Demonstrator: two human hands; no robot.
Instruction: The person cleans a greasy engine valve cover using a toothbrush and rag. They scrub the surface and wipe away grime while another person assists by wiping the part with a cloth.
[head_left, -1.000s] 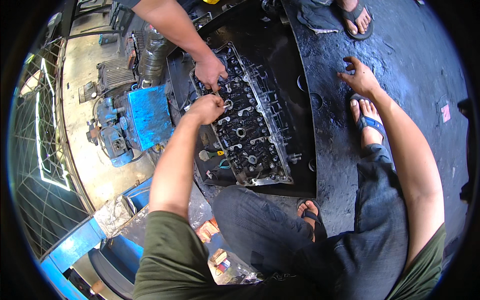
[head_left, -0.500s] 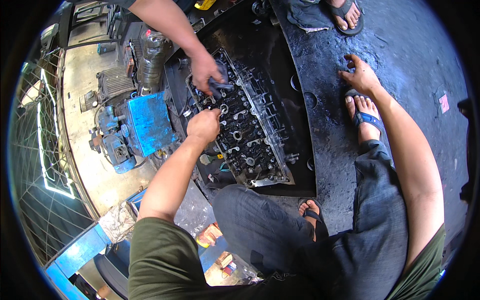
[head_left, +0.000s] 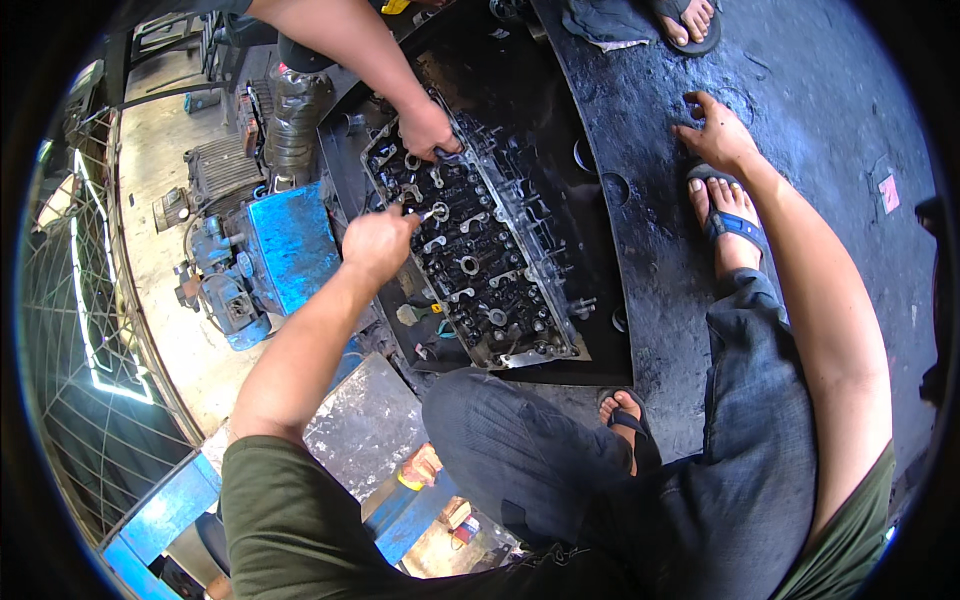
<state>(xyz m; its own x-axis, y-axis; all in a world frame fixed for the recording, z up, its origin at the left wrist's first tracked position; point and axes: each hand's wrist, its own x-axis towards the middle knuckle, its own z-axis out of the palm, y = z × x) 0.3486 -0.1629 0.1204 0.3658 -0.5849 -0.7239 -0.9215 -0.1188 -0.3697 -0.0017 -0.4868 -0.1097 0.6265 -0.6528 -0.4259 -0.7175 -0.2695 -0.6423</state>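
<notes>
The engine head (head_left: pixel 478 250) lies on a black mat (head_left: pixel 590 280) on the floor, close to the mat's left edge; its long axis runs from the mat's far left toward the near right, the near end stopping just short of the mat's near edge; bare mat stays free along its right side, and the dark floor (head_left: pixel 820 120) beyond that is open. On the left the room is tight; a blue machine (head_left: pixel 285 250) sits just beside the mat's left edge. The left hand (head_left: pixel 378 243) is closed around a small metal tool (head_left: pixel 425 213) whose tip meets the top of the engine head near its far left part; the right hand (head_left: pixel 718 135) is spread open, flat on the floor past the mat's right edge, beside a sandalled foot (head_left: pixel 730 215). Another person's hand (head_left: pixel 428 130) grips the far end of the engine head. Against 0.5 s earlier, the left hand has pulled slightly back toward the left edge; the right hand has stayed planted.
</notes>
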